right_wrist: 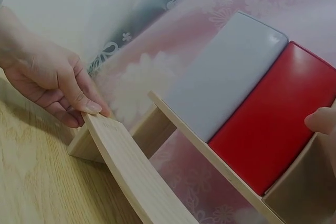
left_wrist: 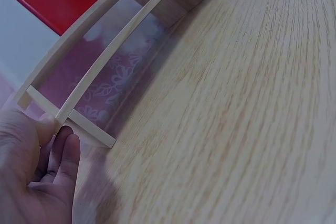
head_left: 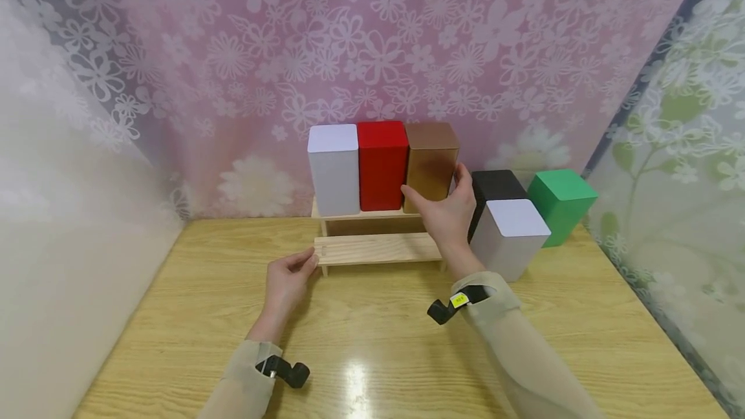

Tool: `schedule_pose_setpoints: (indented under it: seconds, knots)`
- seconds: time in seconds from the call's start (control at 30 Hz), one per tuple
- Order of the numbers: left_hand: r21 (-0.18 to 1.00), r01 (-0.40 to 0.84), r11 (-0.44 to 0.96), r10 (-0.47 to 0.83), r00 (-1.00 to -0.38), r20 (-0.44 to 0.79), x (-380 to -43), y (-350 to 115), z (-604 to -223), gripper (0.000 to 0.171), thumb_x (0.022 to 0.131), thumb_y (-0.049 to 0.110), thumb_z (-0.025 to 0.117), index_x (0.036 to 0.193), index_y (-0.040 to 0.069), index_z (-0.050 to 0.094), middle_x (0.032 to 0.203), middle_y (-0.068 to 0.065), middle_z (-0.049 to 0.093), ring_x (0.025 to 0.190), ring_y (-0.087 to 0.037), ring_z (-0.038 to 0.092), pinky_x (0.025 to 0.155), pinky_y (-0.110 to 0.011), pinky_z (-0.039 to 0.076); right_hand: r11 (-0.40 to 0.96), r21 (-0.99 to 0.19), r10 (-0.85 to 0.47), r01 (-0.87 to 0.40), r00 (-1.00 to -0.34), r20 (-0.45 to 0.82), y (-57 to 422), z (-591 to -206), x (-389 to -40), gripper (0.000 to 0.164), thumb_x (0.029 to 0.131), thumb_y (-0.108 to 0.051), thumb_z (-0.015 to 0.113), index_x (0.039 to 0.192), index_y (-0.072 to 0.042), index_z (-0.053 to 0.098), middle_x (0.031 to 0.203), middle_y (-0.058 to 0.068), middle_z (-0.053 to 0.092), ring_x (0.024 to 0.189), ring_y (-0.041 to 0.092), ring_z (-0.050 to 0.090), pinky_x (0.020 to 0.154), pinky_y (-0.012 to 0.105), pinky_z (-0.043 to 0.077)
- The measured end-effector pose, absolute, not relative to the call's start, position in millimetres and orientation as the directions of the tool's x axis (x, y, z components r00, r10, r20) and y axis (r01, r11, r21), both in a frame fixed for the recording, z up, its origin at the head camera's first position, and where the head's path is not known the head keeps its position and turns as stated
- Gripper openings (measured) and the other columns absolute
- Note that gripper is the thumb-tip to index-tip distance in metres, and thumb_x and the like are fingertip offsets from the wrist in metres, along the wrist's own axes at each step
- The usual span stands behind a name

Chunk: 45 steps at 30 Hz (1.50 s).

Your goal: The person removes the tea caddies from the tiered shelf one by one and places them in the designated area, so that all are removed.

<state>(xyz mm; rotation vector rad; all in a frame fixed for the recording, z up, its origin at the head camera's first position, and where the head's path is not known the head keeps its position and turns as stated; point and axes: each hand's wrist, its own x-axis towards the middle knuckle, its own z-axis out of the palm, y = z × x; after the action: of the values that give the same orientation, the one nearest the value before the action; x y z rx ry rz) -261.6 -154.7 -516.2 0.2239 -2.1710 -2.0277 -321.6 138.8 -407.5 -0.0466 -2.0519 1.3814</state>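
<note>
Two pale sleeves (head_left: pixel 518 348) come in closest, each with a small black wrist camera (head_left: pixel 291 375) at the cuff. Past them, the brown box (head_left: pixel 432 176) stands upright at the right end of the upper board (head_left: pixel 372 215) of a little two-tier wooden rack. The right hand (head_left: pixel 449 212) spans it broadly, thumb against its left front edge and fingers round the right side. Right beside it is the red box (head_left: pixel 383 170), and next along the white box (head_left: pixel 335 176), all three in a tight row.

Down in front, the left hand (head_left: pixel 287 280) pinches the near end of the lower board (head_left: pixel 378 249), thumb on top and fingers beneath; nothing stands on that board. I'd say the step in hand is squaring the brown box into the row while the other hand steadies the rack. The hand covers much of the box's foot, so I can't swear it sits fully flat. The next move seems to call for a check that it is seated, then a gentle opening of the thumb and fingers, with no nudge to the red neighbour.

To the right, on the wooden table (head_left: pixel 361 335), wait a second white box (head_left: pixel 506 247), the black box (head_left: pixel 497 185) partly behind it, and the green box (head_left: pixel 560 202) farther out. A pink flowered curtain (head_left: pixel 378 50) hangs behind everything.
</note>
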Motion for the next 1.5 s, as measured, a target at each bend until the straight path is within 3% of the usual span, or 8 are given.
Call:
schedule_pose_setpoints:
  seconds: [0.27,0.67,1.0,1.5]
  knots:
    - [0.998,0.004,0.064,-0.220,-0.975,0.018,-262.4,-149.1,-513.1,0.025,0.100,0.001,0.073,0.124,-0.005,0.075,0.125,-0.024,0.071,0.105,-0.026,0.073,0.085,-0.029,0.064,0.457,-0.845,0.397,-0.278,-0.786,0.474,135.8,-402.7,-324.0,0.101,0.078,-0.044,0.094,0.157,-0.012,0.041,0.155,0.004,0.052,0.140,0.022,0.048,0.120,0.045,0.043]
    - [0.996,-0.005,0.084,-0.213,-0.977,0.013,-265.1,-146.6,-510.7,0.025,0.101,0.004,0.074,0.125,-0.003,0.076,0.126,-0.020,0.072,0.105,-0.025,0.072,0.085,-0.031,0.065,0.467,-0.839,0.453,-0.278,-0.740,0.498,140.8,-397.6,-327.8,0.092,0.078,-0.042,0.095,0.150,-0.006,0.051,0.145,0.009,0.061,0.131,0.025,0.056,0.118,0.039,0.045]
    - [0.998,0.005,0.063,-0.200,-0.980,0.018,-267.4,-144.0,-511.0,0.026,0.101,0.003,0.073,0.126,-0.005,0.074,0.128,-0.021,0.071,0.106,-0.027,0.073,0.088,-0.034,0.064,0.477,-0.800,0.472,-0.363,-0.662,0.582,151.2,-395.3,-328.7,0.082,0.073,-0.039,0.096,0.140,-0.006,0.061,0.128,0.006,0.072,0.116,0.021,0.065,0.105,0.037,0.056]
    - [0.996,-0.016,0.083,-0.221,-0.975,0.003,-262.8,-153.2,-517.1,0.028,0.101,0.003,0.073,0.127,-0.006,0.073,0.128,-0.023,0.071,0.105,-0.027,0.073,0.087,-0.033,0.065,0.420,-0.783,0.438,-0.458,-0.653,0.617,160.5,-372.4,-308.7,0.073,0.074,-0.032,0.097,0.136,-0.008,0.065,0.124,-0.001,0.072,0.111,0.015,0.066,0.100,0.034,0.060]
